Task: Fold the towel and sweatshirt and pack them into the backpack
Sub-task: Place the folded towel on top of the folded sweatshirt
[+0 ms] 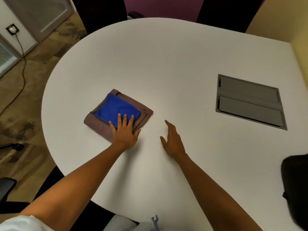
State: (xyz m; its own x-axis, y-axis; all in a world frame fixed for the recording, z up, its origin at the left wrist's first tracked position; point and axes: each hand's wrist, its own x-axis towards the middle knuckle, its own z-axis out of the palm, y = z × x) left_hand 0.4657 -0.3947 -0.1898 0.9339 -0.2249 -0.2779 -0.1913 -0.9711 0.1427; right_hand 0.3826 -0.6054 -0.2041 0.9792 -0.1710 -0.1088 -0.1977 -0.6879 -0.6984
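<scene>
An office meeting room: a white rounded conference surface (pixel 166 64) with a grey cable hatch (pixel 250 101) at three o'clock, dark chairs (pixel 100 12) at twelve.

worktop (pixel 166 64): white, matt, rounded along its far and left edges, squared at the right.
sweatshirt (pixel 98 125): brown, folded into a flat packet, lying directly on the worktop left of centre.
hatch (pixel 250 101): grey rectangular panel with two flaps, set flush into the worktop at the right.
dark object (pixel 295 189): black, at the worktop's right edge, partly out of view; unclear whether it rests on the surface.
</scene>
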